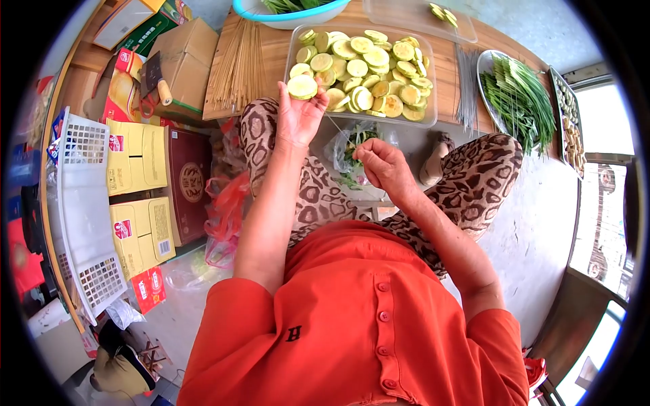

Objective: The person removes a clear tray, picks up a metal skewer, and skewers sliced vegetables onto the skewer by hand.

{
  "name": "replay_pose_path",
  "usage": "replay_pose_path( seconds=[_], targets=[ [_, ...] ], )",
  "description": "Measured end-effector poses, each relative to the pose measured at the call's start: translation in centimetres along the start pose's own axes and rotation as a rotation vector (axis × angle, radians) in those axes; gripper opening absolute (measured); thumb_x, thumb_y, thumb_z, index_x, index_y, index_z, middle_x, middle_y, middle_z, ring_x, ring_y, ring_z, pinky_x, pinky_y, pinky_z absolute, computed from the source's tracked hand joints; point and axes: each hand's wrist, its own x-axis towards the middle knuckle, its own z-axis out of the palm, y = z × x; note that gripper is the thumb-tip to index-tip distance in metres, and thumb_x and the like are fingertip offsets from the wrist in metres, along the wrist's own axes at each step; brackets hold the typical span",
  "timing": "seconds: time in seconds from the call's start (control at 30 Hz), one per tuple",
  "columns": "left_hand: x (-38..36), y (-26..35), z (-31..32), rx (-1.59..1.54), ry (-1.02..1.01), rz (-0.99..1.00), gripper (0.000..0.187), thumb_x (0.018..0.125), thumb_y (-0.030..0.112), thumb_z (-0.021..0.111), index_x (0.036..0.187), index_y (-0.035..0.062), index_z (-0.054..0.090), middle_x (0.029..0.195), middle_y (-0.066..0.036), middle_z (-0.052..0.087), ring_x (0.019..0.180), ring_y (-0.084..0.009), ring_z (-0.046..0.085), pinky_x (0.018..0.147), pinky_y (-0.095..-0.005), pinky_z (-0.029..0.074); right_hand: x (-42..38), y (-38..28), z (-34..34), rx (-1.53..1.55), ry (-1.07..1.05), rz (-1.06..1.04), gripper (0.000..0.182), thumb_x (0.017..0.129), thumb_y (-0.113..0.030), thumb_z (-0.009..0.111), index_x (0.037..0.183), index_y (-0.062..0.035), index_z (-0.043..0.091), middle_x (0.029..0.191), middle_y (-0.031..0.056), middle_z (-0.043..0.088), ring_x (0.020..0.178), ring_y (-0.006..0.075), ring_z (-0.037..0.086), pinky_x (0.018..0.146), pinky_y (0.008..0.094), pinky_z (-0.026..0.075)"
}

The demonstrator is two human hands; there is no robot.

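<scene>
My left hand (299, 120) pinches a small stack of pale green zucchini slices (302, 86) at the front left corner of a clear plastic tub (433, 101). More round zucchini slices (369, 66) fill that tub. My right hand (386, 168), lower and to the right above my lap, is closed on the near end of a thin skewer (340, 130). The skewer slants up toward the slices in my left hand; its far tip is hidden there. A bundle of wooden skewers (238, 64) lies left of the tub.
A wooden table (450, 51) carries thin metal skewers (467, 88), a plate of green chives (518, 98), a blue-rimmed bowl (291, 15) and a tray of skewered food (567, 122). Below hangs a plastic bag of scraps (347, 145). Yellow boxes (139, 159) stand left.
</scene>
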Motion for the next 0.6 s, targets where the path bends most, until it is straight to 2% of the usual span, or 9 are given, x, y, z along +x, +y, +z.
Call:
replay_pose_path(
  seconds=[0.1, 0.3, 0.6],
  targets=[
    [-0.1, -0.1, -0.1, 0.007, -0.036, -0.03, 0.058, 0.09, 0.05, 0.049, 0.12, 0.0004, 0.051, 0.11, -0.018, 0.056, 0.096, -0.0261, 0.053, 0.086, -0.0362, 0.047, 0.0, -0.1, 0.0, 0.032, 0.012, 0.007, 0.015, 0.094, -0.018, 0.053, 0.089, -0.0045, 0.057, 0.057, -0.0053, 0.044, 0.045, 0.0031, 0.035, 0.042, 0.0194, 0.025],
    [-0.8, -1.1, 1.0, 0.035, 0.022, -0.057, 0.054, 0.092, 0.048, 0.049, 0.119, 0.0011, 0.051, 0.11, -0.018, 0.056, 0.091, -0.026, 0.055, 0.086, -0.0366, 0.047, 0.4, -0.4, 0.3, 0.048, 0.028, -0.003, 0.015, 0.094, -0.018, 0.053, 0.089, -0.0041, 0.057, 0.057, -0.005, 0.045, 0.045, 0.0033, 0.036, 0.042, 0.0198, 0.027],
    [-1.2, -1.8, 1.6, 0.022, 0.024, -0.11, 0.053, 0.093, 0.046, 0.048, 0.12, 0.0002, 0.049, 0.11, -0.019, 0.055, 0.093, -0.0275, 0.054, 0.086, -0.0376, 0.048, 0.9, -0.7, 0.6, 0.004, 0.065, -0.011, 0.016, 0.094, -0.018, 0.053, 0.089, -0.0038, 0.057, 0.056, -0.0039, 0.045, 0.045, 0.0037, 0.037, 0.042, 0.0197, 0.028]
  ],
)
